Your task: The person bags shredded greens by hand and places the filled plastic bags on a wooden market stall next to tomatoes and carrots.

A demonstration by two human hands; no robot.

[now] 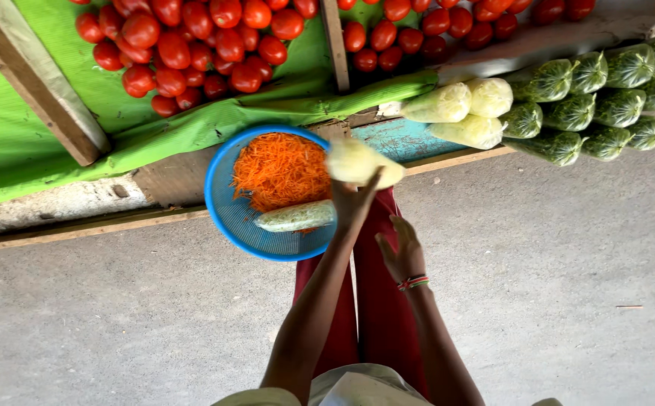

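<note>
Left hand (351, 201) has its grip closed around a clear plastic bag of pale shredded cabbage (361, 162), held up over the round blue plastic basket (229, 214) of grated orange carrot (278, 169). Right hand (401, 252) hangs loose-open, empty. More pale bags (459, 109) and green ones (605, 90) lie right on the surface.
</note>
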